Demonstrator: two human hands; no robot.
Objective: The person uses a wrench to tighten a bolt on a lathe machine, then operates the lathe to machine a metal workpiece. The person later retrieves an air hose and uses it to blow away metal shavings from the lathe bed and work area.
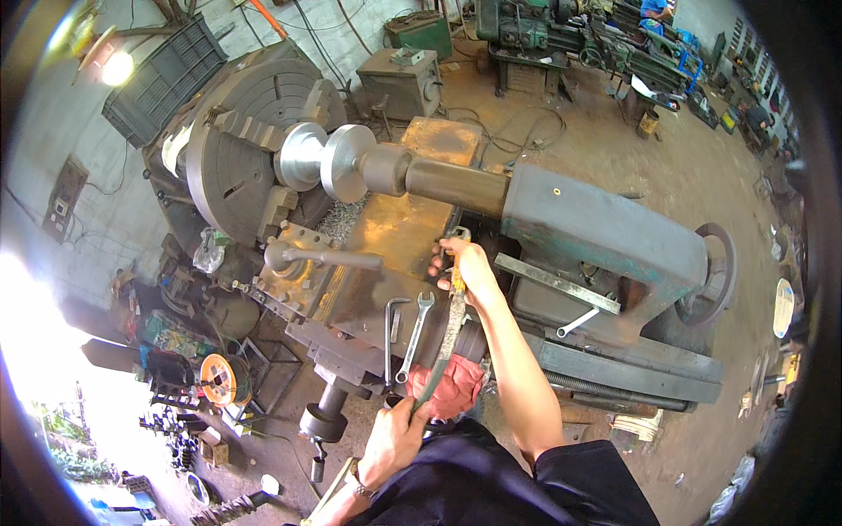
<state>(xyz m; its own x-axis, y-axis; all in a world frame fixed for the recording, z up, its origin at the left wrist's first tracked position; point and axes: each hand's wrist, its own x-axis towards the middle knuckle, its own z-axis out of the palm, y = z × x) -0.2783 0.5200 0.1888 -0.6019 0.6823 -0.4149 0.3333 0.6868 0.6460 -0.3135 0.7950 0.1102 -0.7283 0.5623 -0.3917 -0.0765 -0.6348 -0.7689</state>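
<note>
My right hand (469,267) is closed around the yellow body of a long tool (457,279) above the lathe carriage. A worn grey-green strip or hose (438,373) runs from the tool down to my left hand (392,445), whose fingers are wrapped round its lower end. The tool's exact kind is unclear. Behind the strip lies a crumpled red cloth (460,386). Left of it, a combination wrench (414,340) and an L-shaped hex key (389,342) rest on the carriage. Beyond my hands, a shiny spool-shaped metal workpiece (345,164) sits between chuck and tailstock.
The large jawed chuck (224,188) stands at the left. A lever handle (338,258) projects over the tool post. To the right are the tailstock (596,215), its handwheel (715,273) and another wrench (577,323). Another person (653,13) is far off among machines.
</note>
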